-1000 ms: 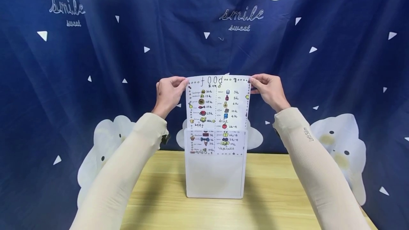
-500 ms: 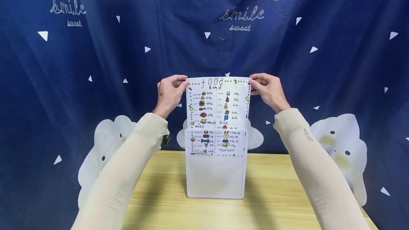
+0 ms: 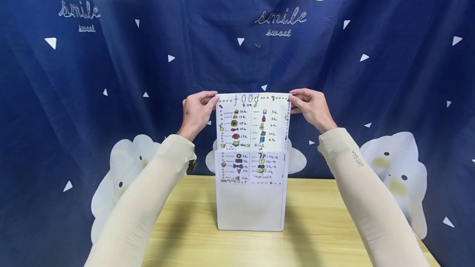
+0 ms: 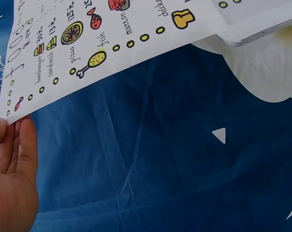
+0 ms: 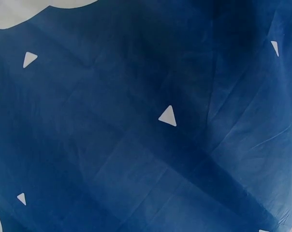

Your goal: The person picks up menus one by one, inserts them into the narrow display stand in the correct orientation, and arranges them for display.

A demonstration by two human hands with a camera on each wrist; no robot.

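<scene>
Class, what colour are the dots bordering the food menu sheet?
Yellow-green, dark-outlined dots on the menu sheet; left wrist view.

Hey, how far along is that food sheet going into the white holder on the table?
Done: the food sheet's bottom part already sits inside the translucent white holder, showing through its front. In hand: the left hand and right hand pinch the sheet's top corners. Left: more than half the sheet stands above the holder's rim, and the holder's lower part looks unfilled, so it likely needs lowering further.

Even, bright light is falling from above; soft shadows are lying on the desk [image 3: 178,217] beside the arms. The head view is bowing at its edges; wrist views are staying sharp.
</scene>
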